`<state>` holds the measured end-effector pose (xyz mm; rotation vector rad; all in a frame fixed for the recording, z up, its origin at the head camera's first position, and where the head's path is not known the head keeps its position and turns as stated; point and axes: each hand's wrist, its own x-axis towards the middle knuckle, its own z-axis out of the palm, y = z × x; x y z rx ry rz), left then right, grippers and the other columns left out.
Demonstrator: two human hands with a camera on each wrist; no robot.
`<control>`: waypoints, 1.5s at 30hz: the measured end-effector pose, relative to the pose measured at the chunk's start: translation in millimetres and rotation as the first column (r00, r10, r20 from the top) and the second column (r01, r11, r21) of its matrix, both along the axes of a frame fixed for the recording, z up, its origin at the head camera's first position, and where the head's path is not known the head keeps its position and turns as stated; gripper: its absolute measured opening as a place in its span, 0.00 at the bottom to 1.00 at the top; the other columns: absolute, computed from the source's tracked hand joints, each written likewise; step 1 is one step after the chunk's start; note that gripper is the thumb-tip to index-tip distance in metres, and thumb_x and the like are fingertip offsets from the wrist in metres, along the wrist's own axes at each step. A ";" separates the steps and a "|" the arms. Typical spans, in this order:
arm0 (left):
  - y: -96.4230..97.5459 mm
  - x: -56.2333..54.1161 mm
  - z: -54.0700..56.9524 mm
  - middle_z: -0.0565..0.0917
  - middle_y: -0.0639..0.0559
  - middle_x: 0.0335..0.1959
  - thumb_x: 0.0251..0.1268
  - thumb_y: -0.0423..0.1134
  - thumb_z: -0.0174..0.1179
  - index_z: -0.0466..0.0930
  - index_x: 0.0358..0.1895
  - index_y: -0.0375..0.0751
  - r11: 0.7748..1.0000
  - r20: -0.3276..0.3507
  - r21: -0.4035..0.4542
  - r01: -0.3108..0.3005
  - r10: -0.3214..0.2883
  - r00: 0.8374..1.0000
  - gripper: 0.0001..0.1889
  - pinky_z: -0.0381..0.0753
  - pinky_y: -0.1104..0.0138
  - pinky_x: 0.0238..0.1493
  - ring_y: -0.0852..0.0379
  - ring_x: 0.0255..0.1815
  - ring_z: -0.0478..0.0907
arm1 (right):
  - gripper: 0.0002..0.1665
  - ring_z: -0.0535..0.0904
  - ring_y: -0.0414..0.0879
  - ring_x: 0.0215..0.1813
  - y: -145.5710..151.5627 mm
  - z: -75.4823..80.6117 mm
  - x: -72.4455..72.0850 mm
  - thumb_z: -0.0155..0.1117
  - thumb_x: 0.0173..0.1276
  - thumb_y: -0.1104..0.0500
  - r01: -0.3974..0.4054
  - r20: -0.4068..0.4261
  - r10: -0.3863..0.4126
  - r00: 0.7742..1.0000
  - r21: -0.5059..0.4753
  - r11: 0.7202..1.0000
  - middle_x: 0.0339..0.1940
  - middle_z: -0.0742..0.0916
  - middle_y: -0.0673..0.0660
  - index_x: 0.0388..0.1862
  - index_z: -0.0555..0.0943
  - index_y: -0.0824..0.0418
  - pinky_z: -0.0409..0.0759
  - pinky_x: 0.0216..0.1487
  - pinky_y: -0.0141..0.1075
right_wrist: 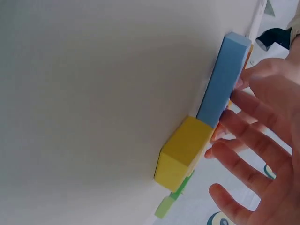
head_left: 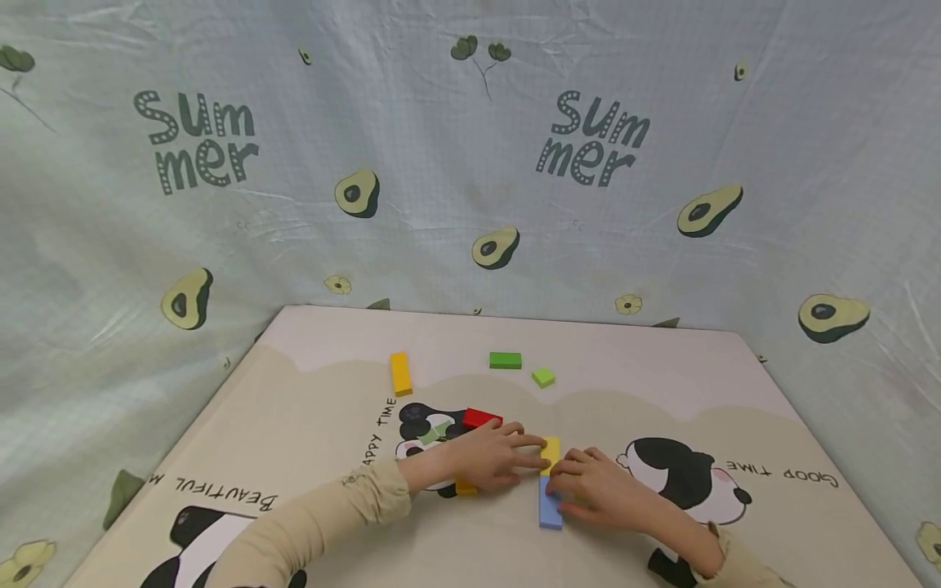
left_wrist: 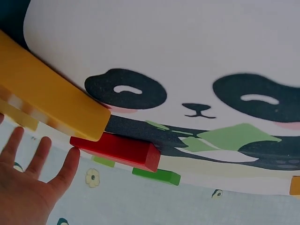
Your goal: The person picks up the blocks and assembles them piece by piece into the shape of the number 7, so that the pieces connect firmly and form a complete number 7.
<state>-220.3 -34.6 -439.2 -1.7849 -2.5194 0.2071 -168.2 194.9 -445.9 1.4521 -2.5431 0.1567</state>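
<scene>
Both hands are at a pair of blocks standing end to end, a yellow block point(head_left: 550, 452) and a blue block point(head_left: 550, 510). My left hand point(head_left: 485, 459) reaches in from the left, fingers spread and fairly straight, with its fingertips at the yellow block's side. From the right, my right hand point(head_left: 599, 490) has its fingertips against the side of the blue block point(right_wrist: 224, 79), beside where it meets the yellow block point(right_wrist: 183, 152). An orange block point(left_wrist: 47, 89) lies under the left wrist, mostly hidden in the head view. Just beyond that hand is a red block point(head_left: 481, 418).
Farther back on the panda-print tabletop point(head_left: 331, 433) lie a green block point(head_left: 505, 361), a small light green block point(head_left: 543, 377) and another orange block point(head_left: 400, 376). A printed cloth point(head_left: 426, 139) hangs behind the table and along its sides.
</scene>
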 end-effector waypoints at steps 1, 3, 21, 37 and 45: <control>0.0 0.1 0.1 0.65 0.57 0.65 0.63 0.50 0.49 0.62 0.64 0.62 1.000 -0.002 0.003 0.007 -0.007 1.000 0.24 0.71 0.64 0.50 0.56 0.58 0.66 | 0.08 0.70 0.36 0.41 -1.1 -1.0 -0.2 0.61 0.57 0.48 0.007 -0.016 -0.007 1.000 -0.003 1.000 0.37 0.81 0.39 0.37 0.79 0.45 0.70 0.41 0.36; 0.0 -0.4 0.1 0.65 0.59 0.65 0.64 0.49 0.48 0.62 0.64 0.60 1.000 0.002 0.008 0.017 -0.017 1.000 0.23 0.72 0.62 0.51 0.57 0.59 0.66 | 0.09 0.70 0.36 0.41 -3.3 -3.1 -0.7 0.62 0.56 0.47 0.026 -0.043 -0.026 0.999 -0.007 1.000 0.36 0.81 0.39 0.36 0.78 0.45 0.70 0.41 0.35; -2.0 -3.4 -3.0 0.66 0.61 0.64 0.64 0.47 0.48 0.60 0.65 0.54 0.998 0.120 0.026 -0.051 0.047 0.992 0.25 0.66 0.56 0.60 0.59 0.60 0.66 | 0.26 0.69 0.45 0.50 -9.2 -4.9 1.4 0.60 0.52 0.38 0.278 0.000 -0.279 0.960 0.101 0.955 0.46 0.77 0.48 0.45 0.74 0.52 0.72 0.44 0.44; -12.2 -3.4 -2.0 0.65 0.59 0.65 0.63 0.48 0.48 0.61 0.64 0.55 0.993 0.106 0.108 -0.044 0.033 0.994 0.25 0.65 0.63 0.60 0.59 0.59 0.65 | 0.25 0.70 0.47 0.49 -10.0 -0.8 -0.6 0.63 0.51 0.39 0.284 0.083 -0.291 0.953 0.090 0.955 0.44 0.78 0.48 0.43 0.76 0.52 0.71 0.43 0.45; -29.0 -4.0 4.4 0.67 0.55 0.64 0.64 0.47 0.47 0.63 0.63 0.52 0.985 0.148 0.143 -0.092 0.071 0.986 0.23 0.63 0.60 0.63 0.55 0.62 0.65 | 0.26 0.69 0.46 0.49 -9.1 0.2 -3.1 0.63 0.51 0.39 0.285 0.156 -0.296 0.942 0.089 0.954 0.45 0.77 0.48 0.44 0.75 0.52 0.70 0.45 0.46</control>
